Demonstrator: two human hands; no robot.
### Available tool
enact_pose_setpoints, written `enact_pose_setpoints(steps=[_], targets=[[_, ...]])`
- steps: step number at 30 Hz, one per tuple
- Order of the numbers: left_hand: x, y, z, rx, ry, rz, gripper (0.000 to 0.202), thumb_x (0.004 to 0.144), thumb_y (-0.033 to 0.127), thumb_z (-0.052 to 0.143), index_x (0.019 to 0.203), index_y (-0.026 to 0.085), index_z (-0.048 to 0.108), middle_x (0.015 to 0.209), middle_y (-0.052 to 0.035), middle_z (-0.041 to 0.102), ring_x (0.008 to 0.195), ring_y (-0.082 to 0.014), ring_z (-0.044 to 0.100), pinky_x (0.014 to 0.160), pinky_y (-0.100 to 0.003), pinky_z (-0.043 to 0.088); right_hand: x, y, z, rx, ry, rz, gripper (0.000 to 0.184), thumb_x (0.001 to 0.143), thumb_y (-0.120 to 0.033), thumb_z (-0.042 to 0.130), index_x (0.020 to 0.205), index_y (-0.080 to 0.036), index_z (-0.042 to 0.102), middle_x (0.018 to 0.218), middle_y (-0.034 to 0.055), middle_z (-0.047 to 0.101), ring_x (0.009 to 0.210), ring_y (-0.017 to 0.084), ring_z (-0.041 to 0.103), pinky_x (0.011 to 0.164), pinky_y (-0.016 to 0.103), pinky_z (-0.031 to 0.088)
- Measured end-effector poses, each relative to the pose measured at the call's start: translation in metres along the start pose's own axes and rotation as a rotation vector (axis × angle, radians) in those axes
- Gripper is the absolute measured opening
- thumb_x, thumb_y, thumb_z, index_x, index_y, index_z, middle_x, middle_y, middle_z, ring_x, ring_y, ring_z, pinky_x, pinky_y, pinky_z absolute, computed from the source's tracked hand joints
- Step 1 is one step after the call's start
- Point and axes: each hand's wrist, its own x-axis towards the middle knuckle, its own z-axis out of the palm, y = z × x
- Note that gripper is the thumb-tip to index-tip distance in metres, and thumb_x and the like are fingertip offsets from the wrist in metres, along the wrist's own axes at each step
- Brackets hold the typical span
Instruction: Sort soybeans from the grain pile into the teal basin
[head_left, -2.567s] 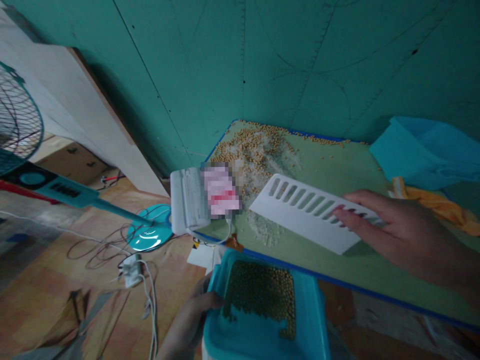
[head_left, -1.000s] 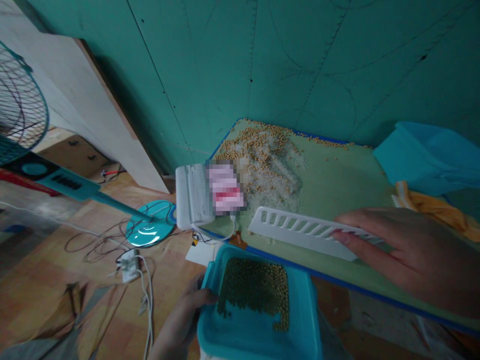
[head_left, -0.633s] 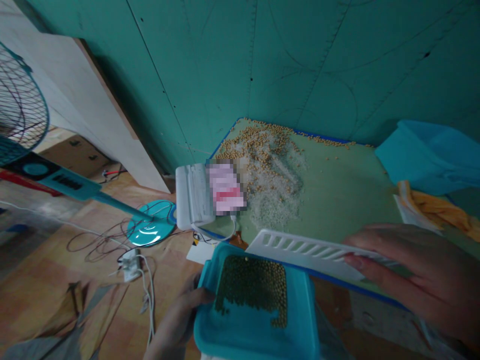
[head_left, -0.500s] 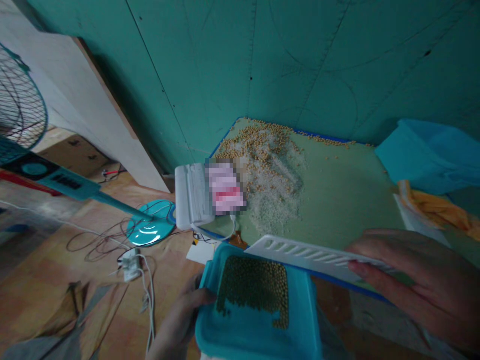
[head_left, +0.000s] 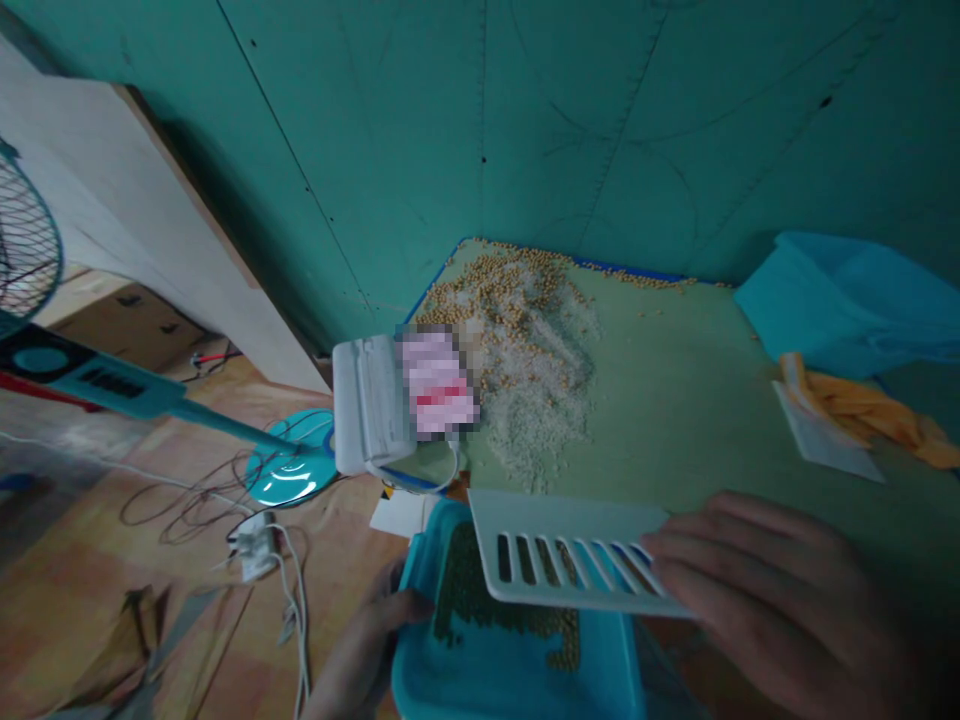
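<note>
My left hand (head_left: 371,640) grips the left rim of a blue plastic bin (head_left: 517,680), thumb over the edge. Inside lies a layer of small round beans (head_left: 469,590), dark green and yellowish. Above the bin my right hand (head_left: 780,590) is closed on the right end of a white slotted plastic plate (head_left: 570,550), which hides part of the beans. Beyond, on a green tabletop (head_left: 675,400), yellow beans (head_left: 502,285) are heaped together with whitish grains (head_left: 540,410).
At the table's left edge sit a white device (head_left: 371,400) and a blurred-out pink screen (head_left: 439,385) with a cable. A blue fabric box (head_left: 832,300) and an orange cloth (head_left: 862,405) lie right. A fan (head_left: 112,385) and cords (head_left: 296,590) occupy the left floor.
My right hand has turned the slotted plate so its face shows, and brought it lower over the bin. The view has shifted slightly; my left hand keeps its hold.
</note>
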Motion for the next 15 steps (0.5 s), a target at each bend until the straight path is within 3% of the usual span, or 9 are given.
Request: enact_pose_setpoints(steps=[5, 10, 15], targets=[[-0.001, 0.005, 0.008, 0.001, 0.043, -0.001, 0.026, 0.049, 0.007, 0.057, 0.066, 0.023, 0.07, 0.052, 0.0026, 0.067, 0.057, -0.0179, 0.063, 0.046, -0.021, 0.048, 0.006, 0.007, 0.006, -0.043, -0.028, -0.126, 0.022, 0.081, -0.009, 0.038, 0.091, -0.015, 0.056, 0.086, 0.0056, 0.068, 0.078, 0.02, 0.062, 0.068, 0.039, 0.047], [-0.002, 0.004, 0.008, -0.007, 0.104, -0.035, 0.023, 0.047, 0.007, 0.057, 0.061, 0.021, 0.069, 0.048, 0.0033, 0.065, 0.05, -0.0155, 0.061, 0.04, -0.018, 0.045, 0.015, 0.015, 0.008, -0.131, -0.044, -0.151, 0.022, 0.081, -0.008, 0.037, 0.087, -0.016, 0.057, 0.081, 0.0052, 0.068, 0.072, 0.019, 0.062, 0.062, 0.036, 0.046], [-0.002, -0.003, 0.0, -0.024, 0.088, -0.032, 0.034, 0.052, 0.007, 0.055, 0.081, 0.02, 0.067, 0.054, 0.0009, 0.067, 0.049, -0.017, 0.062, 0.048, -0.025, 0.049, 0.018, 0.024, 0.009, -0.192, -0.05, -0.132, 0.027, 0.08, -0.003, 0.033, 0.083, -0.016, 0.056, 0.077, 0.0054, 0.068, 0.067, 0.018, 0.061, 0.058, 0.033, 0.046]])
